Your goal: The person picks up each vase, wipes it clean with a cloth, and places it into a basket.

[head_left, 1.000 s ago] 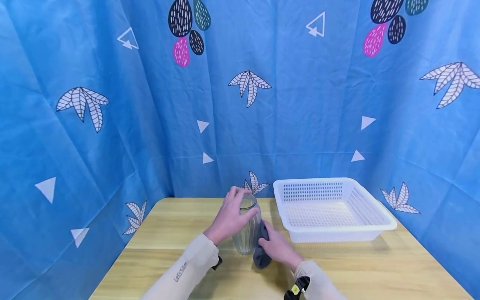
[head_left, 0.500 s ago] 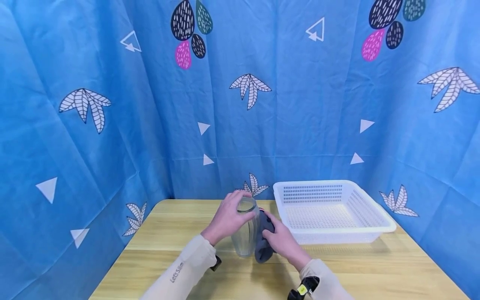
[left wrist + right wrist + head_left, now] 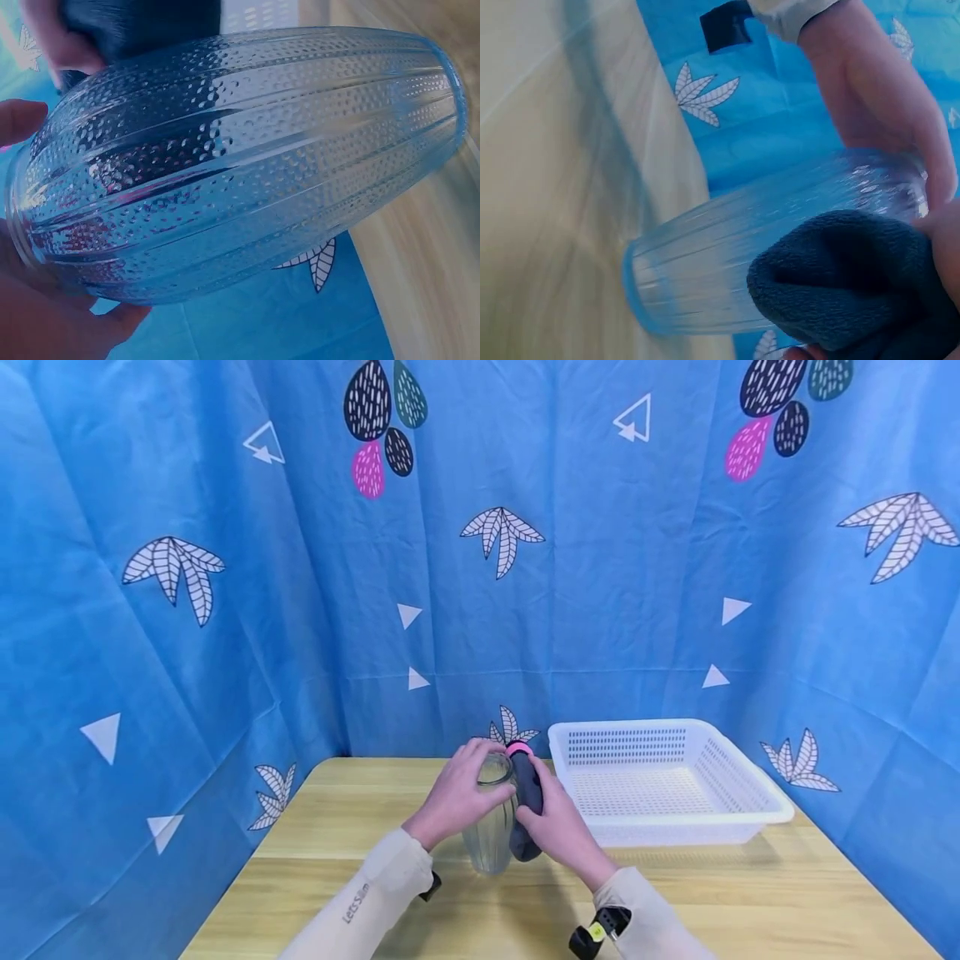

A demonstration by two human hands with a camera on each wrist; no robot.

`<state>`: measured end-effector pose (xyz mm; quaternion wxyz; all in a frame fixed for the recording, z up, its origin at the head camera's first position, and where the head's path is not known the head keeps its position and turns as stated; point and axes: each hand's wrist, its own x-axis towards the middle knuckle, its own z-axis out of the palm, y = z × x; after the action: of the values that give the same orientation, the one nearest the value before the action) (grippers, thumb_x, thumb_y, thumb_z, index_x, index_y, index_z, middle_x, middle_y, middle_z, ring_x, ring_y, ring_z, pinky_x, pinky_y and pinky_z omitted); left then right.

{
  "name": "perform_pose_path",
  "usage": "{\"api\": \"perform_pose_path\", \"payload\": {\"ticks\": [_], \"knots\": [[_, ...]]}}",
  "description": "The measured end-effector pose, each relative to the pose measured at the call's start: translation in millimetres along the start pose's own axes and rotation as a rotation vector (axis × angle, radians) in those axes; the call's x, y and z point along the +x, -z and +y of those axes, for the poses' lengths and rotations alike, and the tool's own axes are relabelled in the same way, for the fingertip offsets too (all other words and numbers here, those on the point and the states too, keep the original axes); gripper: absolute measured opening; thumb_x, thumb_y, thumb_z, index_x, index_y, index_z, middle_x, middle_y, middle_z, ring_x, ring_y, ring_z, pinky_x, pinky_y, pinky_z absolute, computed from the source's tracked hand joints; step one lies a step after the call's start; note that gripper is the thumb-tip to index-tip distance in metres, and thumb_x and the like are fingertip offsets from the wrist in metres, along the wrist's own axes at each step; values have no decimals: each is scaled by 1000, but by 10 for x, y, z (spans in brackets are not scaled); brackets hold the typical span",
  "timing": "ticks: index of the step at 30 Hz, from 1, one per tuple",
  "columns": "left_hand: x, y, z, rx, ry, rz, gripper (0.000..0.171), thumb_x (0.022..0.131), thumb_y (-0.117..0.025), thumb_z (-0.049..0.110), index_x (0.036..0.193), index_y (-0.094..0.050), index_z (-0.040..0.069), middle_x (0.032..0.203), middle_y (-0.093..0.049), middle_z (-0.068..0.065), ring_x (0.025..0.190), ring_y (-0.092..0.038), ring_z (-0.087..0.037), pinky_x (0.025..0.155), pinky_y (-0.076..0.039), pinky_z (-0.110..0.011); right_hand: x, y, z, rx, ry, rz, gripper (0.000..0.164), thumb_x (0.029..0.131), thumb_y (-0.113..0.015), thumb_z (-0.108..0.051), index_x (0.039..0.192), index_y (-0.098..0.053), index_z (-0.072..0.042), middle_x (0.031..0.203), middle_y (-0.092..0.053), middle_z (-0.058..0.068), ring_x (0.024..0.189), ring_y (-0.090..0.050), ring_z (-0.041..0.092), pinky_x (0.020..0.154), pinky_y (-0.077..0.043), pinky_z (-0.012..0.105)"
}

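Observation:
A clear glass vase [image 3: 488, 845], ribbed and dimpled, stands upright with its base at the table top. My left hand [image 3: 455, 797] grips it around the neck, thumb on the near side and fingers behind the rim. To the right, my right hand [image 3: 561, 831] holds a dark grey cloth [image 3: 527, 787] with a pink end against the vase's side. The right wrist view shows the bunched cloth [image 3: 840, 281] as fuzzy and folded, covering part of the glass. In the left wrist view, dark cloth shows through the dimpled vase [image 3: 247, 165].
A white perforated plastic basket [image 3: 675, 818] stands on the right of the wooden table [image 3: 315, 868], close behind my right hand. Blue patterned curtain [image 3: 600, 610] hangs at the back and both sides of the table.
My right hand has moved the cloth up along the vase's side, and its pink end now shows beside the rim. The left hand keeps its grip on the neck.

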<state>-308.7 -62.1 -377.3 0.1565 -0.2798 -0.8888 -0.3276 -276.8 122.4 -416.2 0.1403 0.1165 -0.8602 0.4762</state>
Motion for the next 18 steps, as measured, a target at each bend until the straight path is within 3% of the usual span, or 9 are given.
{"api": "perform_pose_path", "payload": {"ticks": [6,12,18], "knots": [[-2,-24,-19,-3,1,23,56,87,-75,39,136,-54,22,139,-50,1,130,-50,-23,107,-43,-50,-19,-153,232,46,-13,-81,92,79,-67,-1,159,-23,-9,145,-49,25,110,-60,33,89,-51,50],[-1,-13,-32,-41,10,6,56,86,-76,39,136,-54,23,137,-54,4,130,-50,-20,106,-44,-48,-147,-306,461,27,-109,-203,88,79,-69,-7,156,-27,-4,137,-54,31,114,-60,37,94,-49,55],[6,39,-14,-58,51,0,61,83,-79,44,136,-57,25,141,-56,5,135,-47,-21,108,-42,-52,-134,-301,513,132,-162,-196,82,79,-66,-5,154,-33,-3,139,-50,32,112,-57,36,92,-49,50]]}}
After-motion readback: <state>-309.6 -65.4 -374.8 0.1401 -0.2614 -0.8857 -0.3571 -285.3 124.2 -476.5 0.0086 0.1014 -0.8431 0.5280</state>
